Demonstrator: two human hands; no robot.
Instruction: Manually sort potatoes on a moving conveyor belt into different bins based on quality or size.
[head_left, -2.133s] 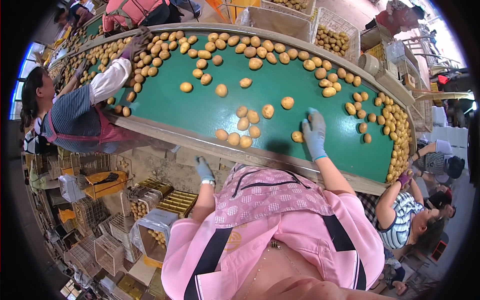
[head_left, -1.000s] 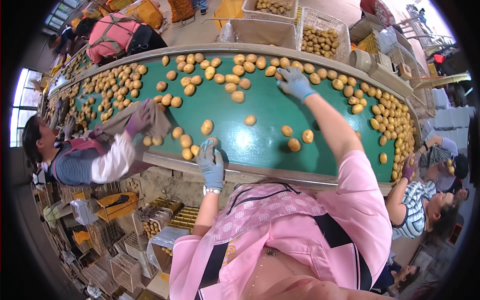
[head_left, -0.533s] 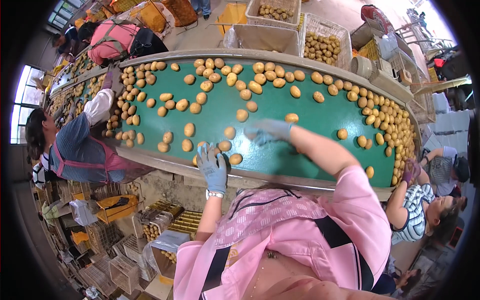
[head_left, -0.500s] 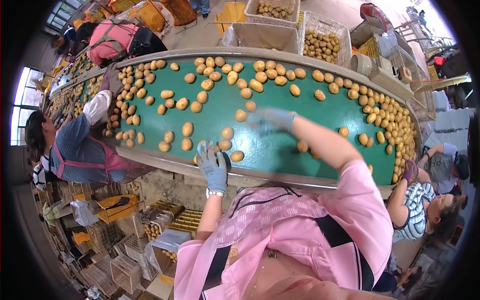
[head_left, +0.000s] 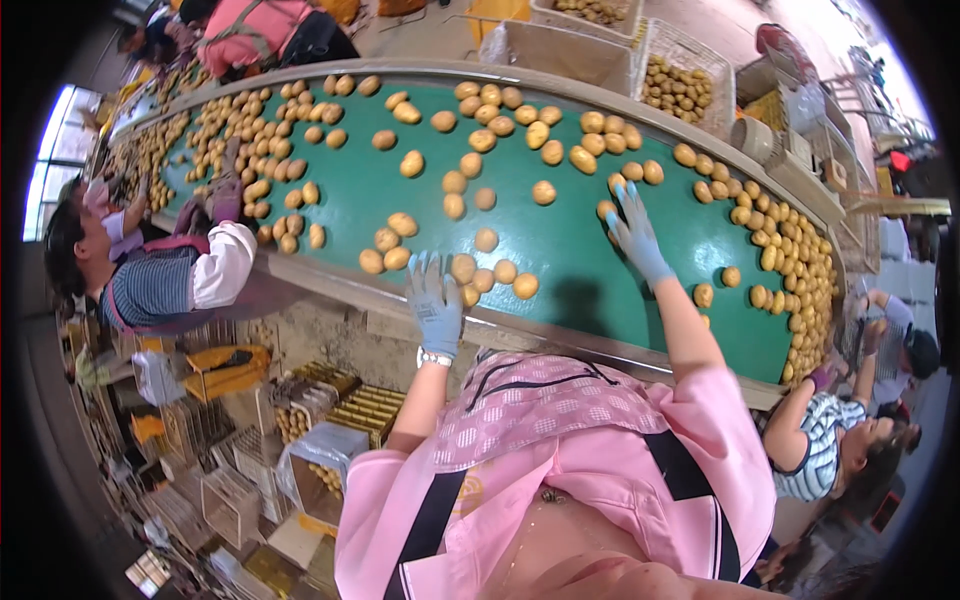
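Many potatoes (head_left: 412,163) lie scattered over a green conveyor belt (head_left: 360,190) in front of me. Both my hands wear light blue-grey gloves. At the belt's near edge my left hand (head_left: 434,305) lies with fingers stretched out, beside a small group of potatoes (head_left: 463,268). My right hand (head_left: 637,236) reaches farther over the belt, fingers spread. Its fingertips are at a potato (head_left: 607,209) that the hand partly covers. Neither hand is closed round anything.
Potatoes are packed densely along the belt's right end (head_left: 800,270). A metal rim (head_left: 560,90) borders the far side. Beyond it stand crates, one with potatoes (head_left: 678,92). Co-workers stand at left (head_left: 150,270) and right (head_left: 820,430). Crates (head_left: 235,500) sit below left.
My right hand has swung right and farther out, from mid-belt. My left hand stays near the edge, a little to the right. Potatoes have shifted, and the left co-worker's arm has moved.
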